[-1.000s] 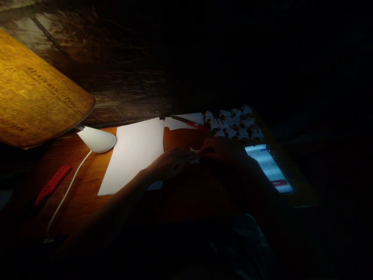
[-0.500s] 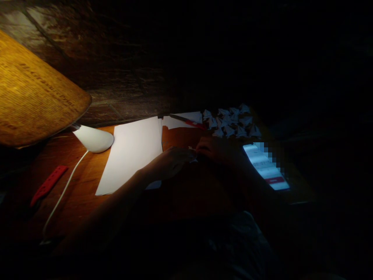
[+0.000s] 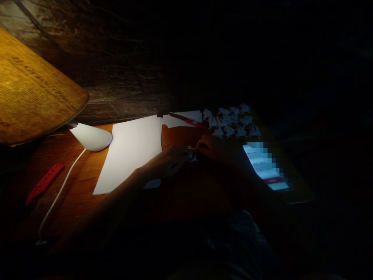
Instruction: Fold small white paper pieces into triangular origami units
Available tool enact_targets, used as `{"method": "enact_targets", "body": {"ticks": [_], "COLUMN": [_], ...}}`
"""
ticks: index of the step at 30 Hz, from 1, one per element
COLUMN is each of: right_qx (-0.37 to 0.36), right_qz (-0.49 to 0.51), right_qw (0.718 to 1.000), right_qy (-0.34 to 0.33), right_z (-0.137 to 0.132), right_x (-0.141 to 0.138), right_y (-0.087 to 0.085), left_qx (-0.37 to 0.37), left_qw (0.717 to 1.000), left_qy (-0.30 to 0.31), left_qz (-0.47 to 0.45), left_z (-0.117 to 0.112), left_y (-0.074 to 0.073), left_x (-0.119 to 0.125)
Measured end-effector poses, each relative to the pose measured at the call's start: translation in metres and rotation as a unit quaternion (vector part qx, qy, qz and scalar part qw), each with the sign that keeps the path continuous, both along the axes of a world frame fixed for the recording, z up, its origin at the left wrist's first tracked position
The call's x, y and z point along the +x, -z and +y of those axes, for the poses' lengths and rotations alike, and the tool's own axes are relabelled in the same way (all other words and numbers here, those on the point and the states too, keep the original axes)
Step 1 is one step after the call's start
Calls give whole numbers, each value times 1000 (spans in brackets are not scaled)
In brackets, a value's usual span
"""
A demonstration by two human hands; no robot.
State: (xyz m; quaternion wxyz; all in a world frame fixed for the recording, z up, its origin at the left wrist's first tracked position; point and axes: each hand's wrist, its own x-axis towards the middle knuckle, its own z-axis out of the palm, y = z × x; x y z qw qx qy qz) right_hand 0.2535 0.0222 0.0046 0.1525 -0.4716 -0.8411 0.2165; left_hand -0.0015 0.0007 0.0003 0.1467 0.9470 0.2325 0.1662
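Observation:
A small piece of folded white paper [image 3: 193,156] is held between my two hands, just above the dim wooden table [image 3: 186,136]. My left hand [image 3: 171,160] reaches over the edge of the white paper sheets [image 3: 131,151], its fingers closed on the left side of the piece. From the other side my right hand [image 3: 211,147] pinches it, the fingers bent and partly lost in shadow. Several folded paper shapes [image 3: 230,122] lie grouped beyond my right hand.
A lamp with a yellow-lit shade [image 3: 37,93] and white base [image 3: 94,138] stands at left, its white cord [image 3: 62,190] trailing forward. A red strap [image 3: 45,182] lies beside it. At the back, a red-handled cutting tool [image 3: 189,121] rests on paper. A lit phone [image 3: 265,167] lies at right.
The view has shifted slightly, so things at left appear a little further left. Both hands stay on the folded paper, and slightly more of it shows between them.

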Motion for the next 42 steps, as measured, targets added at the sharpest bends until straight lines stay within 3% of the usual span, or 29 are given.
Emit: {"method": "enact_targets", "body": {"ticks": [6, 18, 42], "right_qx": [5, 11, 24], "right_qz": [-14, -28, 5], "right_qw": [1000, 999, 998], "right_qy": [21, 42, 65], "right_z": [-4, -9, -12], "right_x": [-4, -10, -15], "right_y": [-4, -9, -6], "left_qx": [2, -15, -48], "left_qw": [1000, 1000, 999], "left_qy": [-12, 5, 0], "left_qz": [24, -11, -3], "left_z": [-2, -1, -4], "left_y": [-1, -1, -5], "left_x": [0, 2, 3]}}
